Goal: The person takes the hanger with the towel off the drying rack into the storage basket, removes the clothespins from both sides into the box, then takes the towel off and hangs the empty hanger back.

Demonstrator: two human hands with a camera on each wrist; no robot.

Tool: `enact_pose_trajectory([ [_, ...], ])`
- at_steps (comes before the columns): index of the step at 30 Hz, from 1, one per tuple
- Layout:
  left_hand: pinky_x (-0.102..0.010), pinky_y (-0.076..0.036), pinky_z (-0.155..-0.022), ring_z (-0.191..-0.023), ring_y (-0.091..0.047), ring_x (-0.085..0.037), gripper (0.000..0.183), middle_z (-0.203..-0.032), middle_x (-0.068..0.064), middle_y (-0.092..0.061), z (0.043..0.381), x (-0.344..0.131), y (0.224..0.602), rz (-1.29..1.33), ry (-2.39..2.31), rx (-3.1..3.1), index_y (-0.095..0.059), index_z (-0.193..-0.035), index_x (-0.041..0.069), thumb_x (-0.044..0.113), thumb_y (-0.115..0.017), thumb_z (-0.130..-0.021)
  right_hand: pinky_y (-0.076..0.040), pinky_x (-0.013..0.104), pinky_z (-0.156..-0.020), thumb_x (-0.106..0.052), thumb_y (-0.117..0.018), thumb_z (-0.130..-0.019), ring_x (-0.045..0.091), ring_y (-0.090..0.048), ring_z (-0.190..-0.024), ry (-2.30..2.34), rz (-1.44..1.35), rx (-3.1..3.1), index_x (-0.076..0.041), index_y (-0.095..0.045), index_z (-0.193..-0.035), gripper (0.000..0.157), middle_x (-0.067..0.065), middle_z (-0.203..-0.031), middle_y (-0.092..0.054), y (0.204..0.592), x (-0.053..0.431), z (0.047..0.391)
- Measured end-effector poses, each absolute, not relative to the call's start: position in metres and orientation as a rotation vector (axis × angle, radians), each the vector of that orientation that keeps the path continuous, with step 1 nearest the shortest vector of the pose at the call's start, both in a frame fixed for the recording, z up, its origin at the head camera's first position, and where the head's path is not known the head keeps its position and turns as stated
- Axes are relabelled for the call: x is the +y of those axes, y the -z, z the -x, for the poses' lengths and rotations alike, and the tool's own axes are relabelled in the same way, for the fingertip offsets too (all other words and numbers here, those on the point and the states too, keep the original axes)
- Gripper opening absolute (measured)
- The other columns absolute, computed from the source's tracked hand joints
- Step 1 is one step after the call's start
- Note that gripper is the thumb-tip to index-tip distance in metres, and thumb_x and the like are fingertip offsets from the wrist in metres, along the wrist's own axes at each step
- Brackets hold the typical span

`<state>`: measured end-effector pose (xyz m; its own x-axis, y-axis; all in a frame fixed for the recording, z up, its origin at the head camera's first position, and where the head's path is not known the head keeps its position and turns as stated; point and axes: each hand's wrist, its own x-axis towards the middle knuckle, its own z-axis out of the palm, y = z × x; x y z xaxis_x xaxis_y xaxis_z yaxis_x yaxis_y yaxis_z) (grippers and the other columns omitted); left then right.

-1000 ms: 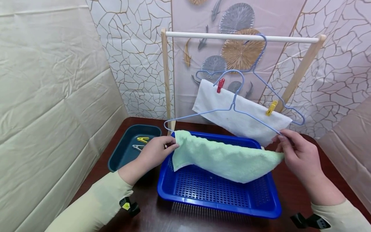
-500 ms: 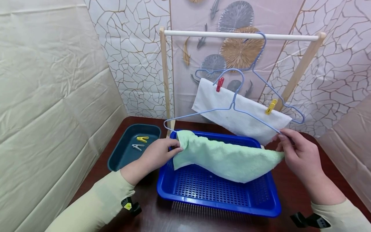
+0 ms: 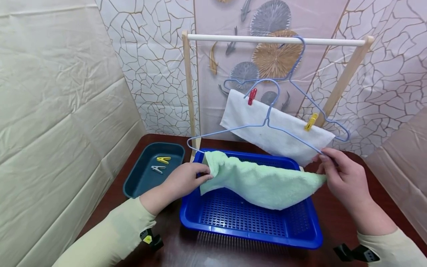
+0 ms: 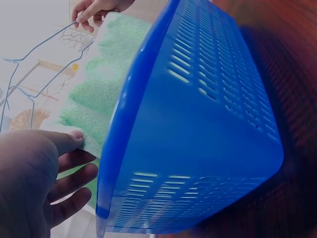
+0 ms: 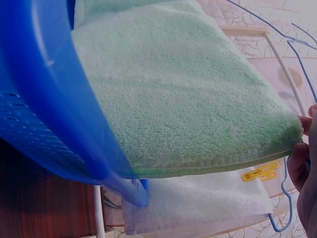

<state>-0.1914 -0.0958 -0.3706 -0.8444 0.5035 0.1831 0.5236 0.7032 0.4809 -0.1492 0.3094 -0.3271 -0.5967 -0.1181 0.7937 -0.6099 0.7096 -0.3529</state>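
"So, how does the green towel (image 3: pixel 257 181) lie in the head view?"

"Long axis from nine o'clock toward four, above the one blue basket (image 3: pixel 248 234). I can't tell whether its lower edge touches."

"And the hands?"

"Left hand (image 3: pixel 186 180) at nine o'clock, a narrow pinch on the towel's corner. Right hand (image 3: pixel 348 178) at three, fingers closed on the opposite corner plus one end of the front hanger (image 3: pixel 267 120), whose hook stands at twelve, its tip curling down toward seven."

"Count the rest."

"Two hangers: the rear hanger (image 3: pixel 290 74) hangs on one rack (image 3: pixel 230 38), at one o'clock from the towel. Four clips: a red clip (image 3: pixel 252 96) and a second yellow clip (image 3: pixel 311 121) on one white cloth (image 3: pixel 247 115); a yellow clip (image 3: pixel 163 160) and a pale clip (image 3: pixel 158 169) in one tray (image 3: pixel 140 181), at nine from the basket."

"Left wrist?"

"There the towel runs from seven o'clock to twelve, the left thumb on its near corner, the basket at four partly hiding it."

"Right wrist?"

"It tapers toward four, into the right hand's tight pinch. One yellow clip shows at five, the white cloth at six."
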Motion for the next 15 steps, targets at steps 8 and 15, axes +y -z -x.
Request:
enact_pose_trajectory([
  [8, -0.022, -0.049, -0.063, -0.070, -0.054, -0.005, 0.009, -0.081, 0.017, -0.064, 0.1924, -0.0924, 0.3747, 0.935, 0.797, -2.851, -0.072, -0.096, 0.025, 0.031, -0.067, -0.096, -0.040, 0.008, -0.059, 0.015, -0.064, -0.088, -0.006, -0.052, -0.066, -0.782, -0.559, -2.131, 0.004, -0.067, -0.107, 0.022, -0.033, -0.093, -0.057, 0.3264, 0.3102, 0.1483],
  [15, -0.021, -0.050, -0.064, -0.071, -0.056, -0.005, 0.011, -0.084, 0.016, -0.065, 0.1915, -0.0888, 0.3760, 0.951, 0.771, -2.872, -0.073, -0.099, 0.024, 0.033, -0.067, -0.096, -0.040, 0.009, -0.059, 0.013, -0.064, -0.088, -0.006, -0.052, -0.067, -0.777, -0.558, -2.136, 0.004, -0.068, -0.107, 0.022, -0.034, -0.094, -0.056, 0.3256, 0.3112, 0.1471],
])
